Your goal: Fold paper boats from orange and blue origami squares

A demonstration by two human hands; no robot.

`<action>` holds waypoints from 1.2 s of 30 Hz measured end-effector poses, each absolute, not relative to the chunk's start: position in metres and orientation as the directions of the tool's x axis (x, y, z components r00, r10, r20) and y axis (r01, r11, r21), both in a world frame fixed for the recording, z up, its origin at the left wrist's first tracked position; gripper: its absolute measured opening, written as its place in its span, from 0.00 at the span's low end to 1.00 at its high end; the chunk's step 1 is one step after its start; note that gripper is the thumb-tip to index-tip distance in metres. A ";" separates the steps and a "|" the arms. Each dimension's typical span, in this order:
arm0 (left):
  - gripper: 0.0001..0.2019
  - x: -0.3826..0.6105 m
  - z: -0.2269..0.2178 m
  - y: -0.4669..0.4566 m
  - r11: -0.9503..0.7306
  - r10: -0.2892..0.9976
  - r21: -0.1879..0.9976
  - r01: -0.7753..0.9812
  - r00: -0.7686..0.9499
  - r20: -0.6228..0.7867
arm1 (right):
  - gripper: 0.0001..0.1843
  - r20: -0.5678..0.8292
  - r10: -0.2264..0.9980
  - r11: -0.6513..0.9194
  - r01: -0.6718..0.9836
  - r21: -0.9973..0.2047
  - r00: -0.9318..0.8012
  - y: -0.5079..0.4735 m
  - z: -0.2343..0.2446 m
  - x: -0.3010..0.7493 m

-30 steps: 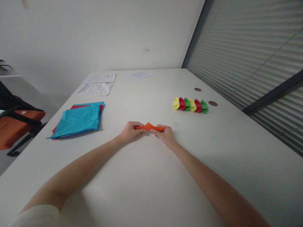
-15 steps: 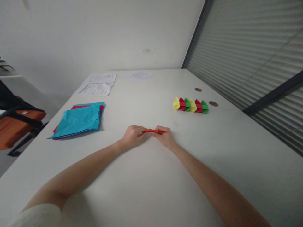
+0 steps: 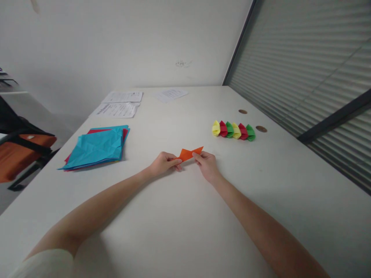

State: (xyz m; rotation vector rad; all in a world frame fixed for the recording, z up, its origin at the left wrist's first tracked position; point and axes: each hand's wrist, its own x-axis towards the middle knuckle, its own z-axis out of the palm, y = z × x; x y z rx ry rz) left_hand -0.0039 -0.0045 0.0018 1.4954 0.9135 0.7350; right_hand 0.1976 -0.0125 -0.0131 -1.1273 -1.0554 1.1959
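A small piece of folded orange paper [image 3: 186, 155] with pointed corners is held between my two hands, at the middle of the white table. My left hand [image 3: 166, 163] pinches its left end between thumb and fingers. On the other side, my right hand [image 3: 206, 163] grips the paper near its right point, the thumb lying over its face. Beyond and to the right lies a row of folded paper pieces [image 3: 233, 131] in yellow, red and green, set side by side and overlapping.
A stack of blue and red paper sheets [image 3: 98, 146] lies at the left of the table [image 3: 174, 216]. Printed sheets [image 3: 118, 109] are at the far left, another printed sheet [image 3: 171, 94] at the back. Two round holes [image 3: 261, 129] are near the right edge, beside window blinds [image 3: 313, 58]. An orange chair [image 3: 26, 154] stands left.
The orange paper has turned from nearly edge-on to showing its broad face and points. My hands have moved slightly apart, with both still gripping it.
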 end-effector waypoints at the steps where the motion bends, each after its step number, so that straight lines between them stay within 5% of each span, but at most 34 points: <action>1: 0.20 -0.004 0.002 -0.005 -0.006 0.865 0.991 0.130 0.498 -0.060 | 0.23 0.013 0.996 0.026 -0.149 -0.988 0.088 -0.012 -0.013 0.198; 14: 0.19 -0.002 -0.001 -0.007 0.000 0.883 0.995 0.101 0.466 -0.047 | 0.25 0.067 0.990 0.088 -0.172 -0.981 0.122 -0.014 -0.011 0.195; 20: 0.19 -0.002 0.000 -0.009 -0.084 0.881 0.988 0.128 0.473 0.013 | 0.23 0.046 0.998 0.046 -0.018 -0.999 0.032 -0.018 -0.011 0.195; 25: 0.21 -0.001 0.002 -0.011 -0.138 0.872 0.968 0.210 0.489 0.018 | 0.24 0.065 0.991 0.081 -0.133 -0.988 0.115 -0.012 -0.015 0.198; 31: 0.13 -0.008 -0.002 -0.006 -0.554 0.828 0.611 0.565 0.454 0.330 | 0.18 0.162 0.973 0.170 -0.036 -0.985 0.163 -0.009 -0.011 0.204; 36: 0.15 -0.009 -0.006 -0.002 -0.602 0.784 0.479 0.639 0.361 0.504 | 0.14 0.282 0.953 0.267 0.134 -0.954 0.108 -0.010 -0.015 0.203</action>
